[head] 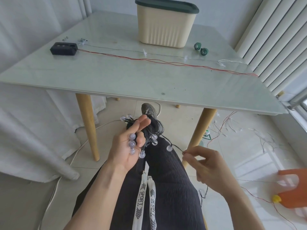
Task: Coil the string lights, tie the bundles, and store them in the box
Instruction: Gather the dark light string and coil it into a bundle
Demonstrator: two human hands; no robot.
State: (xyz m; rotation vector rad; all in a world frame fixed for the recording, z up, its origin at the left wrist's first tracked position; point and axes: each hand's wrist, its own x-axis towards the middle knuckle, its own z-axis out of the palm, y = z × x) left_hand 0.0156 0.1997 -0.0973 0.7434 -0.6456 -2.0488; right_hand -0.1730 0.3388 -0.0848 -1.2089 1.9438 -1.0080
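Observation:
My left hand [131, 145] holds a coiled bundle of string lights [149, 138] with clear round bulbs and dark wire, above my lap. The thumb presses the coil against the palm and two fingers stick out straight. From the bundle a dark wire runs right past one bulb [169, 148] to my right hand [206, 165], which pinches it between thumb and forefinger. The cream box [166, 25] with a dark green lid stands at the table's far side, lid on.
On the pale table [116, 75] lie a black battery case [64, 48], a red wire [166, 62], a thin light strand and two green tape rolls [201, 48]. More strands lie tangled on the floor at right [240, 130]. An orange stool [292, 190] stands at right.

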